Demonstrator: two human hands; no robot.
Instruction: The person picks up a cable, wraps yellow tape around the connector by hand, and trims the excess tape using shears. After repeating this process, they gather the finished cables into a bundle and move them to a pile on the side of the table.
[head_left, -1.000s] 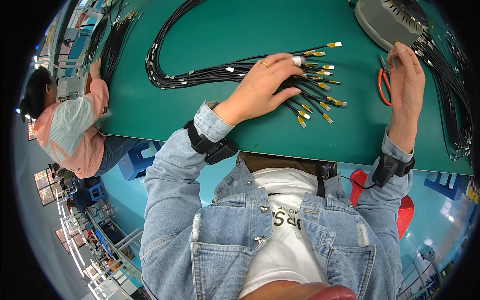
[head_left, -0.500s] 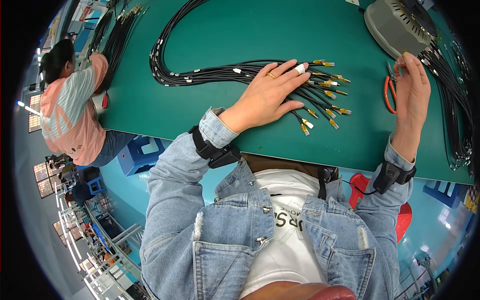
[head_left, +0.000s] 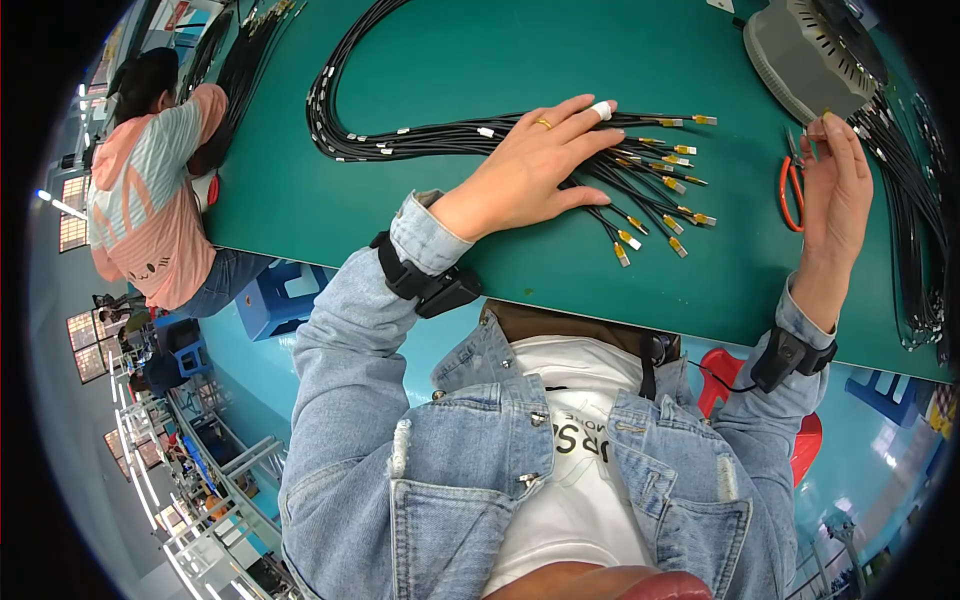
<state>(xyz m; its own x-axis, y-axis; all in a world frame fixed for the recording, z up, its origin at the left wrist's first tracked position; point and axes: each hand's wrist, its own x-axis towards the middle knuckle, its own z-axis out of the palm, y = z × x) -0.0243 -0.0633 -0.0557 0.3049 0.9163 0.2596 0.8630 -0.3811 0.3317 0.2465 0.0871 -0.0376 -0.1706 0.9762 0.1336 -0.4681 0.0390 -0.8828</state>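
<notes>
My left hand lies palm down with fingers spread across a bundle of thin black cables. It wears a ring and a white wrap on one finger. Right of it, the cable ends fan out as metal connectors with yellow bands; part of the bundle is hidden under the palm. My right hand is raised beside a grey rounded machine, its thumb and forefinger pinched on a tiny yellow piece. Just left of that hand lies a pair of orange-handled cutters.
More black cables run down the table's right side. At the far left a person works at another cable bundle. The green table's near edge lies before me; a blue stool and red seat stand below.
The view has shifted slightly. My left hand has slid a little away from me on the cables, and one connector at the top now sticks out farther right. My right hand keeps its pinch.
</notes>
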